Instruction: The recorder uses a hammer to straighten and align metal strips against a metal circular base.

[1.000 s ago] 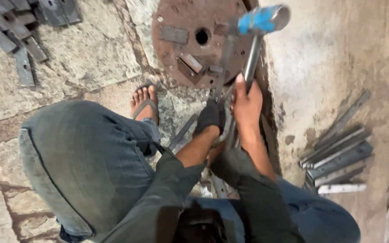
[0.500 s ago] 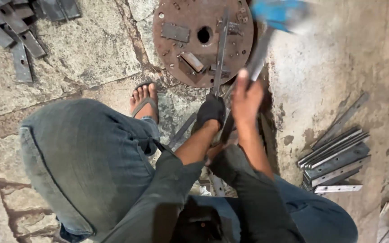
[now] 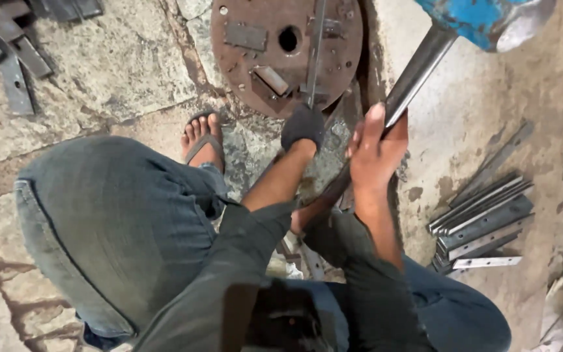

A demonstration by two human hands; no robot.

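A: Right hand is being kept wrapped around the steel handle of the hammer, fingers closed fully on it. The blue-painted head is being carried high, at the top right edge of view, slightly blurred.

B: Left hand, in a dark glove, is being closed on the near end of the flat metal strip. The strip is being held down across the rusty round plate on the stone floor.

A: Judgement on technique: the strip is best being pinned flat against the plate, with the gloved fingers being kept well back from the strike point, and the blow being brought down squarely, not glancing.

B: Orientation: the strip's long axis is being run almost straight away from the person, its far end pointing past the plate's centre hole. The hammer handle is being angled up and to the right.

A: Sandalled foot is being rested just left of the plate; stacked strips are lying well apart, at right.
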